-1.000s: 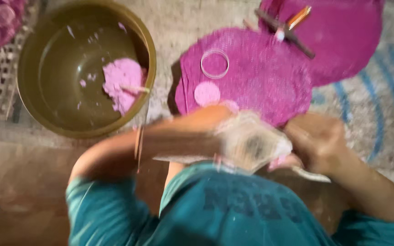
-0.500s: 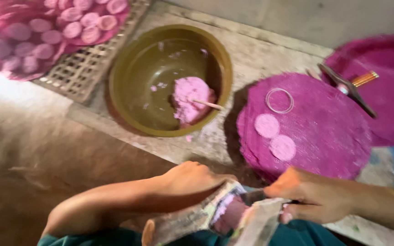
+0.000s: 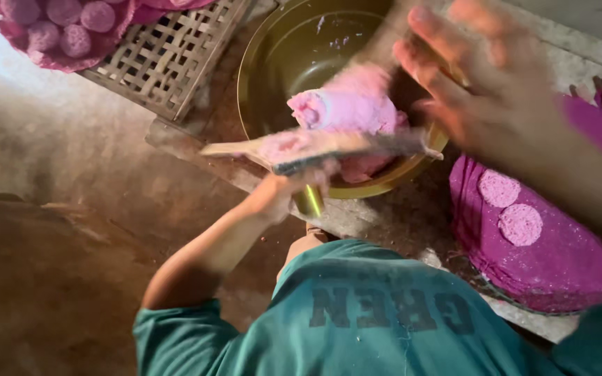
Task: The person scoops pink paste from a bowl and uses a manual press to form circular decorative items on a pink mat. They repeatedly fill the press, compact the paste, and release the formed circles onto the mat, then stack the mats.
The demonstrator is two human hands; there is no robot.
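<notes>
My left hand (image 3: 283, 193) grips a flat wooden board (image 3: 329, 145) smeared with pink dough and holds it level over the near side of an olive-green bowl (image 3: 256, 66). A roll of pink dough (image 3: 346, 108) lies just behind the board, over the bowl. Blurred and with its fingers spread, my right hand (image 3: 479, 76) hovers above the bowl's right side and holds nothing that I can see. Two flat pink discs (image 3: 510, 207) rest on a round magenta mat (image 3: 545, 275) to the right.
A woven bamboo tray (image 3: 168, 59) lies at the upper left, and several pink discs sit on a magenta cloth (image 3: 57, 31) on it. The bowl stands on a grey slab (image 3: 196, 150). Brown earth floor lies to the left. My teal shirt fills the bottom.
Both hands rose from my lap to over the bowl. My right hand let go of the board and opened. The dough roll now shows above the bowl.
</notes>
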